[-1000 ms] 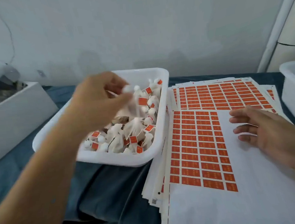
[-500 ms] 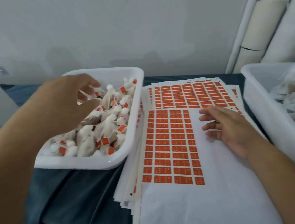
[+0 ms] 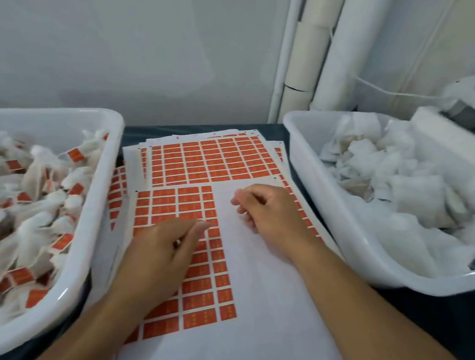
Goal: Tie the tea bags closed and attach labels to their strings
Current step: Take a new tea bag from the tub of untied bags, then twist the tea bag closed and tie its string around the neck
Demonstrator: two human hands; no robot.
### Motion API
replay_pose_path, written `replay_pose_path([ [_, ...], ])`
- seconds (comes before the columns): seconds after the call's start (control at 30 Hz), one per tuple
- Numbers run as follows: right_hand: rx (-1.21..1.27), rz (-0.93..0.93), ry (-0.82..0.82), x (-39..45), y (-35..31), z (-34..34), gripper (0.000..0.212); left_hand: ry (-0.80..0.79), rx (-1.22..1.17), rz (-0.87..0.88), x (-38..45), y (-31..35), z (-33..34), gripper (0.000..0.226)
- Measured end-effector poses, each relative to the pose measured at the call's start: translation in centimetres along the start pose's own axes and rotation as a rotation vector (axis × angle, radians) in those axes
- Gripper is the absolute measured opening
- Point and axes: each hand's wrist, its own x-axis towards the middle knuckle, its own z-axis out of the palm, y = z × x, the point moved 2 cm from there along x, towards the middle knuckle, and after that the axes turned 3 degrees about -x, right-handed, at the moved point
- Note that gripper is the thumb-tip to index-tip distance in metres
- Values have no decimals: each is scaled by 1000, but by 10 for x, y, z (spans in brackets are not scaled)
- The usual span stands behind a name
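Observation:
A sheet of orange labels (image 3: 200, 302) lies on top of a stack in front of me; its right part is bare white backing. My left hand (image 3: 162, 256) rests on the orange labels with its fingertips together near the edge of the label block, holding nothing I can see. My right hand (image 3: 270, 214) lies on the bare white part with fingers loosely curled and empty. Tied tea bags with orange labels (image 3: 34, 213) fill the white tray (image 3: 101, 196) on the left. White tea bags without labels (image 3: 401, 181) fill the white tray (image 3: 334, 229) on the right.
More label sheets (image 3: 209, 162) fan out behind the top one, between the two trays. A dark cloth (image 3: 454, 319) covers the table. White pipes (image 3: 306, 60) run up the wall at the back right. A white and grey device (image 3: 474, 104) sits behind the right tray.
My left hand left the left tray and came down onto the label sheet. The view swung right, bringing the right tray into sight. My right hand's fingers curled slightly.

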Motion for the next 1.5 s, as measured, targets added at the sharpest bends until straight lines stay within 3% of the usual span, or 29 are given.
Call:
replay_pose_path([
  [0.1, -33, 40, 25, 5, -5, 4, 29, 42, -87, -49, 0, -7, 3, 45],
  [0.2, -39, 66, -51, 3, -24, 8, 31, 69, -96, -78, 4, -5, 3, 41],
  [0.37, -194, -134, 27, 13, -92, -12, 40, 67, -92, -95, 7, -9, 1, 31],
  [0.5, -284, -255, 165, 33, -137, -57, 31, 63, -110, -99, 7, -12, 2, 35],
  [0.57, -406, -226, 236, 50, -139, -87, 34, 62, -109, -94, 7, -13, 1, 33],
  [0.67, -704, -42, 286, 76, -110, -141, 31, 64, -90, -80, 7, -13, 0, 24],
  [0.77, -949, 200, 130, 79, -63, -200, 24, 63, -82, -72, 9, -14, 1, 22],
  [0.83, -981, 333, 1, 72, -39, -239, 25, 63, -85, -72, 10, -16, 3, 29],
  [1.03, -1035, 515, -226, 47, -16, -296, 7, 85, -31, -37, 12, -25, 8, 33],
  [1.13, -1073, 549, -285, 44, -7, -292, 11, 77, -22, -17, 11, -24, 9, 21],
  [1.4, -1189, 516, -311, 47, -20, -277, 18, 62, -67, -52, 7, -17, 6, 33],
  [1.5, -1351, 430, -328, 49, -50, -269, 16, 46, -83, -54, 8, -11, 5, 33],
])
